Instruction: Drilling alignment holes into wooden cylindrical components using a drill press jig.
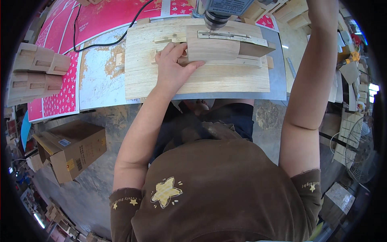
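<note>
We see woodworking workshop: drill chuck (215,21) above wooden board (225,80), sawdust (107,60) strewn across worktable (94,101), shaped wood blocks (36,82) stacked at left, cardboard box (82,151) on grey floor (92,201).

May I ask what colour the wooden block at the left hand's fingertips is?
The wooden block is pale pinkish beige, best seen in the head view.

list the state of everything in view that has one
Left hand: holding wooden block
Wooden block: below drill chuck
Drill chuck: above the block, spinning or not unclear
Right hand: out of view
Cardboard box: flaps open, on floor
Black cable: loosely curved
</note>
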Demonstrator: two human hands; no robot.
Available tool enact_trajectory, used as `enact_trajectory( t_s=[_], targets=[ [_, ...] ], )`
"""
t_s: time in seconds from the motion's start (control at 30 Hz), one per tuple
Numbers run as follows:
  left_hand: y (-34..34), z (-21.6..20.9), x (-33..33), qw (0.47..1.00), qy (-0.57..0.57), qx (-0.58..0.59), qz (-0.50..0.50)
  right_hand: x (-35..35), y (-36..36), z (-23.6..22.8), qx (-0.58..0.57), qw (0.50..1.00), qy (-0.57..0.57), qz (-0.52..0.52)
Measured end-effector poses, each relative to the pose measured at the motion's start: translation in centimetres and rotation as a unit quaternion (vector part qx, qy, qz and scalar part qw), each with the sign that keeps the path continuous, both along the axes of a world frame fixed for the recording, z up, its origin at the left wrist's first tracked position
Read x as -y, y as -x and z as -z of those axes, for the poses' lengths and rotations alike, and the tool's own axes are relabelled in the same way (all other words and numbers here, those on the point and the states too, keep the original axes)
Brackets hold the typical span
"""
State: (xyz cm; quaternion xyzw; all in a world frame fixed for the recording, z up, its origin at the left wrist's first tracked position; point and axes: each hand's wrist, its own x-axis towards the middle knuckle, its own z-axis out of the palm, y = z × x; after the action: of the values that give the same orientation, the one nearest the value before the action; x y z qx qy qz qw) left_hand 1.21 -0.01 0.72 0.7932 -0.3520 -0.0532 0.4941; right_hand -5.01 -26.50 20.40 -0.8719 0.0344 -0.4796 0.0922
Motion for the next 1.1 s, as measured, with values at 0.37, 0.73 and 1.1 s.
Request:
enact_trajectory(
  t_s=[0.37,0.73,1.1],
  targets=[
    [-1.4,-1.3,-4.8,0.999,0.018,0.030,0.017,-4.6,8.7,13.9,-0.262,0.963,-0.057,-0.027],
    [0.3,-6.7,-11.0,0.890,0.146,-0.394,-0.178,-9.0,10.1,12.9,-0.275,0.955,-0.087,-0.073],
    [0.8,-7.0,-8.8,0.888,0.086,-0.426,-0.150,-8.0,11.2,12.5,-0.289,0.951,-0.097,-0.058]
  ],
)
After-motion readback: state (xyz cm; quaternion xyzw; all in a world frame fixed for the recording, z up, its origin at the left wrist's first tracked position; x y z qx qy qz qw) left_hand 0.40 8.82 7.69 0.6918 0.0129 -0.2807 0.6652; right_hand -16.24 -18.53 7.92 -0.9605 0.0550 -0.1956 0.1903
